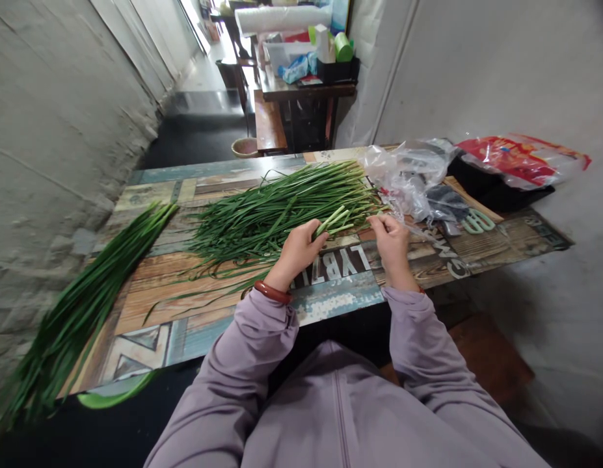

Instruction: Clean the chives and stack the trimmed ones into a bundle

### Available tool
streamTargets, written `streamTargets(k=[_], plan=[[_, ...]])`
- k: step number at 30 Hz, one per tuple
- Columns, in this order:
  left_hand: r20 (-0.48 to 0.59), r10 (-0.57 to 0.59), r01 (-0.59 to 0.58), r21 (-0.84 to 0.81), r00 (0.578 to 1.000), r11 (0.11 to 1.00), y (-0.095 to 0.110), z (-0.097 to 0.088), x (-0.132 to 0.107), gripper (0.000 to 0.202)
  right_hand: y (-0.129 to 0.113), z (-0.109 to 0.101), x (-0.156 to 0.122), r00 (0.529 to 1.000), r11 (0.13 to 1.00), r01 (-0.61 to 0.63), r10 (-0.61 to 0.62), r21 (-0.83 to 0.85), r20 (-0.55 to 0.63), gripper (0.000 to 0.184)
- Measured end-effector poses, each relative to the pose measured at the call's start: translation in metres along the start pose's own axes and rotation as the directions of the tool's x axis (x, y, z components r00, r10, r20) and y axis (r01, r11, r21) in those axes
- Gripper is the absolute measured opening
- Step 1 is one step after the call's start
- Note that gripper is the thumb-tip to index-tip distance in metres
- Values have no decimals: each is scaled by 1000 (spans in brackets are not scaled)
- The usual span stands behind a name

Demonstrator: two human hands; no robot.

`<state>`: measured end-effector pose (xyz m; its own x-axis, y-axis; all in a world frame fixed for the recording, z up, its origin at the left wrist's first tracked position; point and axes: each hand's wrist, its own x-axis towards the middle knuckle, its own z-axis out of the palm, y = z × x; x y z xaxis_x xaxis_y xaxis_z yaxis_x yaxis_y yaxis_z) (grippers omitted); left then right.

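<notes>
My left hand (301, 250) is closed around a few garlic chives (333, 221), their pale stem ends poking out past the thumb to the right. Behind it a large loose pile of garlic chives (276, 201) spreads over the table, leaves to the left and pale ends to the right. My right hand (391, 237) is at the right of the pile's stem ends, thumb and fingertips pinched together. Whatever sits in that pinch is too small to name. Another bundle of garlic chives (101, 286) lies along the table's left end, its leaf tips hanging over the edge.
Crumpled clear plastic bags (413, 175), green-handled scissors (477, 221) and a red printed bag (520, 159) lie on the right part of the patterned table (198, 331). A green rim (116, 393) shows below the front edge. Beyond stand a bench (269, 123) and a cluttered table (306, 91).
</notes>
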<state>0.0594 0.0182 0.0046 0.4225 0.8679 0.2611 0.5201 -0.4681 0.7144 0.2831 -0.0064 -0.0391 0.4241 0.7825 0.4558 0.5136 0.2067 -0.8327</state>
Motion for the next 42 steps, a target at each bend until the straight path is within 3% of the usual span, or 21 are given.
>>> streamTargets(k=[4,6,9,12,16,26,33,37,39,42], plan=[[7,-15,15,3,1000,1000,-2,0,0,30,4,-5,4,977,965,127,-161,-231,-138,31],[15,-17,17,11,1000,1000,-3,1,0,29,-3,-5,3,956,935,198,-251,-295,-152,39],[30,-24,23,15,999,1000,-4,2,0,27,-18,-3,-1,922,898,381,-387,-221,17,27],[51,-20,21,-7,998,1000,-4,1,-1,25,-27,1,-4,854,856,501,-465,-129,232,14],[88,2,4,-71,996,997,-2,0,0,26,-25,3,-4,825,842,528,-476,-113,304,10],[45,-2,1,18,999,1000,-5,1,0,27,-23,3,-6,827,882,471,-432,-22,360,20],[83,40,-51,136,996,989,3,3,-4,17,-24,8,-8,905,963,269,-258,15,338,32],[104,49,-67,179,993,982,4,4,-5,15,-18,8,-8,981,996,73,-63,-49,181,34],[89,42,-57,181,995,982,3,4,-4,14,-14,6,-6,996,999,-33,36,-31,79,37],[71,40,-53,185,997,981,3,2,-3,15,-14,2,-4,1000,999,-28,28,-17,9,42]])
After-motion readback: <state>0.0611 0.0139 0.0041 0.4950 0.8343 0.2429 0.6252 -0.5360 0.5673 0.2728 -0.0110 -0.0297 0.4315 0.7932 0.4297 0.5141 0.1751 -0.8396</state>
